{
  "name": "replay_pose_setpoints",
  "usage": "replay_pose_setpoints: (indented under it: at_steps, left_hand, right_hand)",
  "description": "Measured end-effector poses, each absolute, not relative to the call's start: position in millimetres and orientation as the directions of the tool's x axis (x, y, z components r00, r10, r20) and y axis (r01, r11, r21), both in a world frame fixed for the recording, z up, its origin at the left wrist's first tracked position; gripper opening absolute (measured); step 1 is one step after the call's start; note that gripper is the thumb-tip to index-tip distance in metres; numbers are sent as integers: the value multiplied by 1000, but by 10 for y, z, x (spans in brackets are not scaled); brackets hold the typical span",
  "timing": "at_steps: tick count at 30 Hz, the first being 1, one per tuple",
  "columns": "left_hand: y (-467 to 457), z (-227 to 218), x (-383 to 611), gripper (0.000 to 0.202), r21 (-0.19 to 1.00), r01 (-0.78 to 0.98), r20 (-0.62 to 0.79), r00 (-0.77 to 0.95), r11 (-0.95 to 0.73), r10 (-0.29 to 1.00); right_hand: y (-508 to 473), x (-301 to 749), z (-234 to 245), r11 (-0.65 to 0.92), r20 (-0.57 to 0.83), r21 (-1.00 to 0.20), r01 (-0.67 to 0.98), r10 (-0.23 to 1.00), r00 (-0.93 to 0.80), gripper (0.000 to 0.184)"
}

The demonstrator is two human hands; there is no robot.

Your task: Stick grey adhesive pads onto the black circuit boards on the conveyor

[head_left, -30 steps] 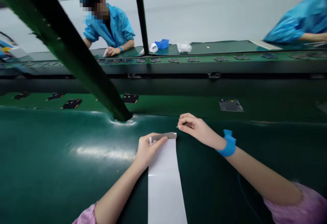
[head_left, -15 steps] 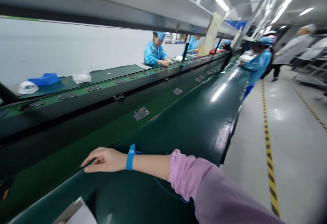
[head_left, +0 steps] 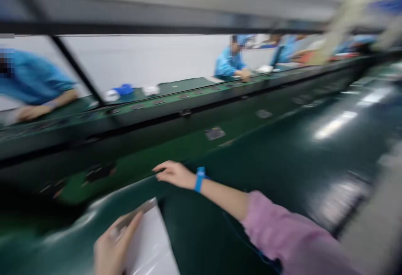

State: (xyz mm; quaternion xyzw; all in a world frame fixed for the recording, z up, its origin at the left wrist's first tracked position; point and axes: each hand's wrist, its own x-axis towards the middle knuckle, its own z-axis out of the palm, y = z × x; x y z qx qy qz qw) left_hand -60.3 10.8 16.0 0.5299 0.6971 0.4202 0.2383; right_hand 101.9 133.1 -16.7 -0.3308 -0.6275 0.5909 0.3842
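Here's the left hand (head_left: pixel 109 252), closed on the white strip (head_left: pixel 153 241), thumb laid across its top near the greyish edge (head_left: pixel 148 204), the strip running from that grip towards the person's body. A good hold, I'd judge: firm at the end, and best kept light enough not to crease the sheet. Now the right hand (head_left: pixel 174 174), beyond the grip and off to its right, fingers reaching left over the green bench mat (head_left: pixel 251 170); blur hides whether anything sits between those fingertips, so I can't tell if they're pinching. The wrist wears a blue band (head_left: pixel 199 178), and its sleeve would do well to stay clear of the sheet. Farther out past the grip, a circuit board (head_left: pixel 215 133) lies flat, well apart from both hands. Steady work calls for the left to anchor the strip, the right to move by fingertips alone, and eyes on that edge.
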Motion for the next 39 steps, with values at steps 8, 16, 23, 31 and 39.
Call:
replay_pose_setpoints:
  at_steps: [8, 16, 23, 31, 39]
  left_hand:
    - [170, -40, -859, 20, 985, 130, -72, -287, 114, 955]
    - [141, -71, -865, 16, 993, 4, -117, -234, 121, 965]
    - [160, -66, -866, 14, 993, -38, -117, -212, 111, 970]
    - [166, -77, -875, 14, 994, 0, -109, -218, 112, 970]
    - [163, -41, -869, 13, 992, 11, -124, -212, 129, 969]
  right_hand:
    - [2199, 695, 67, 422, 188, -849, 317, 803, -565, 35]
    - [2764, -345, -24, 561, 127, -694, 451, 712, -691, 22]
    - [2940, -405, -165, 565, 61, -595, 571, 741, -669, 25]
    - [2985, -239, -76, 596, -34, -493, 633, 715, -699, 31]
    - [3098, -78, -24, 640, -64, -503, 581, 642, -764, 34]
